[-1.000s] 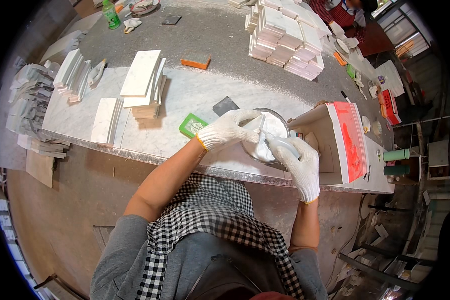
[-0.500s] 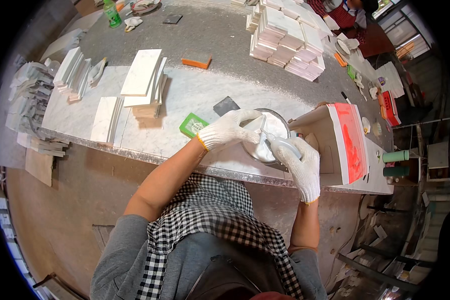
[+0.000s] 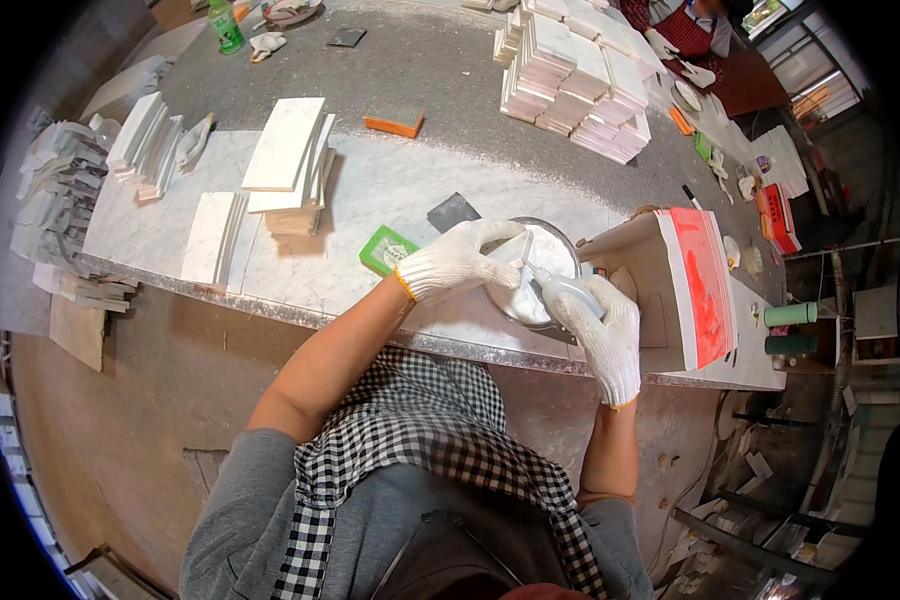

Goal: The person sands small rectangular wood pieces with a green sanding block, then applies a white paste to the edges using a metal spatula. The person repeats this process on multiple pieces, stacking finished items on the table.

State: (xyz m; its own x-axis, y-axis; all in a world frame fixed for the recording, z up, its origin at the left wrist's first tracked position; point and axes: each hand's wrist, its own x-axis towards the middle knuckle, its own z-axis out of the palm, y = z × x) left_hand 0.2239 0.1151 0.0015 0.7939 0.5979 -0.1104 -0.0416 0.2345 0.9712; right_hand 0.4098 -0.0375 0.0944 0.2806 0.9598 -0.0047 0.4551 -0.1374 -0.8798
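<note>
Both my hands wear white knit gloves. My left hand (image 3: 458, 262) pinches a small white tile piece (image 3: 511, 248) by its edge, over the near left side of a round metal bowl (image 3: 576, 244). White powder (image 3: 555, 252) fills much of the bowl. My right hand (image 3: 613, 338) is wrapped round a pale squeeze bottle (image 3: 572, 296). The bottle is tilted, its thin nozzle pointing at the tile piece; whether the tip touches it I cannot tell. A green sanding block (image 3: 387, 250) and a dark grey square pad (image 3: 453, 212) lie left of the bowl.
An open cardboard box (image 3: 635, 275) with a red-and-white flap stands right of the bowl. White tile stacks (image 3: 288, 150) sit to the left, with a larger stack (image 3: 570, 80) at the back. An orange block (image 3: 394, 122) lies mid-table. At the far right is a co-worker (image 3: 682, 40).
My hands, the bottle and the tile piece stay practically in place. At the far right, the co-worker has shifted, and their gloved hands now show more plainly.
</note>
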